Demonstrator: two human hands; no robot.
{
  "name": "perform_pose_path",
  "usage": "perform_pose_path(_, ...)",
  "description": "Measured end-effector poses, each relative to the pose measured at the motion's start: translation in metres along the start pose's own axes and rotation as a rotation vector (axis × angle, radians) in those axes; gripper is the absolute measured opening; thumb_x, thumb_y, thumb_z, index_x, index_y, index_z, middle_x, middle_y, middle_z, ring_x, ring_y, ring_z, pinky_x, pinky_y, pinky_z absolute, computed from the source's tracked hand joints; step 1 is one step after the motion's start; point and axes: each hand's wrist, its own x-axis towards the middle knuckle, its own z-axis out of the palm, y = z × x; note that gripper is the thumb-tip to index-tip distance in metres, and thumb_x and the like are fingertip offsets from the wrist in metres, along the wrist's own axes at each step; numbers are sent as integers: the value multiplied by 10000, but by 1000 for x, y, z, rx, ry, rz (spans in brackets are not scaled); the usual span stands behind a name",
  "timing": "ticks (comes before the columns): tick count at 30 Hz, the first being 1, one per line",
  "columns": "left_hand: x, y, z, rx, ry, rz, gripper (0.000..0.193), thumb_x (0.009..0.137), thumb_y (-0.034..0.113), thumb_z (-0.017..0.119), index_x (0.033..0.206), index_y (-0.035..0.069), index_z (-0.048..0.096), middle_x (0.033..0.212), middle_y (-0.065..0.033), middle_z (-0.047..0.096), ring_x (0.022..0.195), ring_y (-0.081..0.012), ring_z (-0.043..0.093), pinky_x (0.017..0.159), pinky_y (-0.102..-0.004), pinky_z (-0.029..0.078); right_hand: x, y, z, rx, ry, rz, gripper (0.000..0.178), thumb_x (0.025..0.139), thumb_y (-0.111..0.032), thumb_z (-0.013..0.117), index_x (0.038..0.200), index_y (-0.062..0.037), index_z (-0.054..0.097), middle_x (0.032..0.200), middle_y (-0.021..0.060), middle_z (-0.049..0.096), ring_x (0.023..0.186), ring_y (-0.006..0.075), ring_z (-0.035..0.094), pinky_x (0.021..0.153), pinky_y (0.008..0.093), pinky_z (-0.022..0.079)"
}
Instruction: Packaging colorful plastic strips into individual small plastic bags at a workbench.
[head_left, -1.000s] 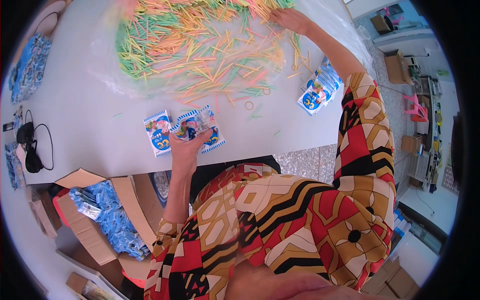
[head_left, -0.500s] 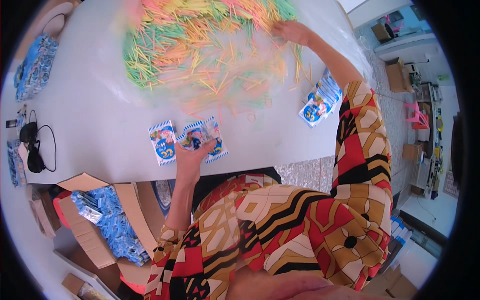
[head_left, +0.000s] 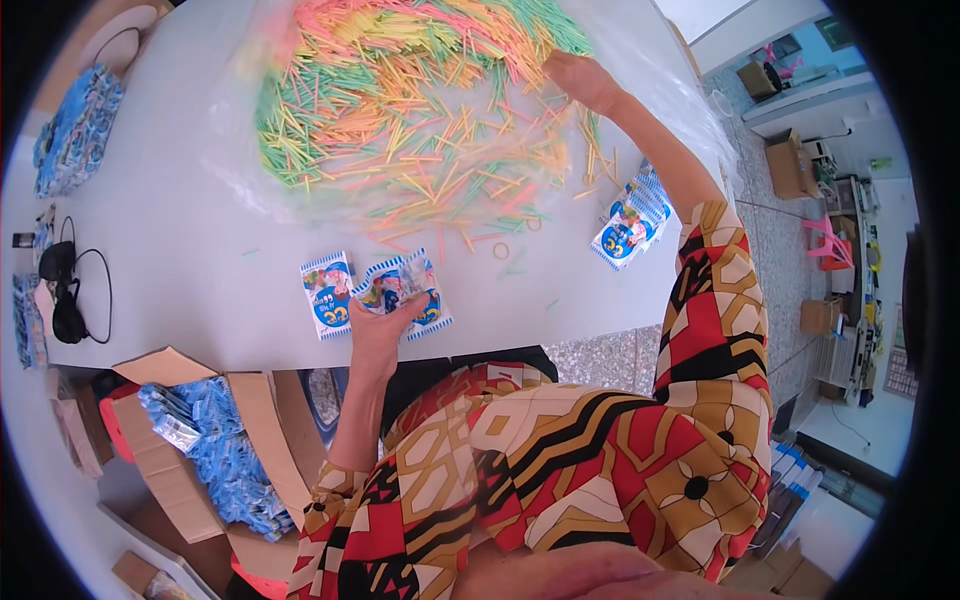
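My left hand [head_left: 381,328] pinches a small blue-and-white printed packet [head_left: 385,281] just above the table. Another such packet [head_left: 427,310] lies beside it, under my fingertips. To the left of them, a flat packet [head_left: 327,296] rests on the table. Reaching far forward, my right hand [head_left: 582,82] is at the right edge of a pile of thin pastel sticks [head_left: 400,90] in pink, yellow, orange and green. Its fingers are curled together; whatever they hold is hidden. Clear plastic film [head_left: 235,150] is spread around the pile.
A stack of packets [head_left: 632,222] lies near the table's right edge, by my forearm. Two rubber bands [head_left: 501,251] lie mid-table. An open cardboard box [head_left: 265,420] full of blue packets stands below left. Dark goggles [head_left: 68,300] and bundled packets [head_left: 78,130] sit at left.
The fingers of my right hand have drawn together at the pile's edge. My left hand stays on the packet. The whole view has shifted slightly.
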Motion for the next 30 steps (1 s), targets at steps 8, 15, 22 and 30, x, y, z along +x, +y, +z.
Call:
perform_pose_path(8, 1, 3, 7, -8, 10, -35, 325, 695, -58, 712, 1003, -36, 613, 913, -87, 673, 776, -137, 652, 724, -271, 529, 24, -79, -19, 1553, 344, 580, 169, 842, -181, 636, 812, -15, 634, 705, 30, 628, 646, 75, 588, 653, 229, 495)
perform_pose_path(15, 1, 10, 4, -41, -1, -9, 304, 702, -49, 709, 992, -24, 624, 900, -84, 677, 752, -132, 656, 697, -263, 534, 26, -116, 26, 1461, 216, 491, 152, 814, -173, 655, 806, -23, 630, 701, 28, 632, 649, 94, 598, 621, 221, 479)
perform_pose_path(22, 3, 8, 3, -29, -1, 22, 298, 696, -53, 706, 984, -26, 632, 898, -83, 677, 758, -136, 654, 700, -261, 527, 21, -122, 28, 995, 191, 387, 92, 833, -111, 626, 862, -25, 611, 731, -19, 607, 680, 45, 552, 625, 202, 462)
perform_pose_path(30, 10, 16, -3, 68, 84, 91, 267, 666, 0, 753, 904, -63, 649, 831, -72, 671, 702, -93, 623, 615, -207, 491, 23, -170, -61, 1389, 236, 333, 79, 853, -72, 584, 909, -17, 593, 856, 80, 622, 687, 126, 593, 607, 262, 489)
